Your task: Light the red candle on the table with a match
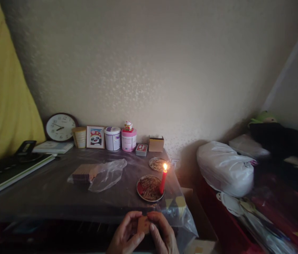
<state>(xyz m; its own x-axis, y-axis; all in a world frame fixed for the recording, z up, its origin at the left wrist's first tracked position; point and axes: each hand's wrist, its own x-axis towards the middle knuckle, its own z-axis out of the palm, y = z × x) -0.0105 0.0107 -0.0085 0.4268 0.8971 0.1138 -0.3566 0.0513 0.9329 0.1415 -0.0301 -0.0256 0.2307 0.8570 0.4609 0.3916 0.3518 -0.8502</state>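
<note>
Both of my hands are at the front edge of the table, closed around a small tan cardboard box [143,225] about the size of a matchbox, with faint reddish marks on it. My left hand [126,233] grips its left side with thumb and fingers. On the other side, my right hand [162,231] has its thumb pressed against the box's face. Just beyond stands a lit red candle [162,182] on the right rim of a round patterned plate [149,192]. A reddish patch shows at that plate's left side.
Further back lies a second round plate [155,163]. A brown packet [84,173] in a clear plastic bag [109,175] is left of the candle. Along the wall stand a clock [61,127], a framed picture [95,137], canisters [112,138] and a small open box [156,144].
</note>
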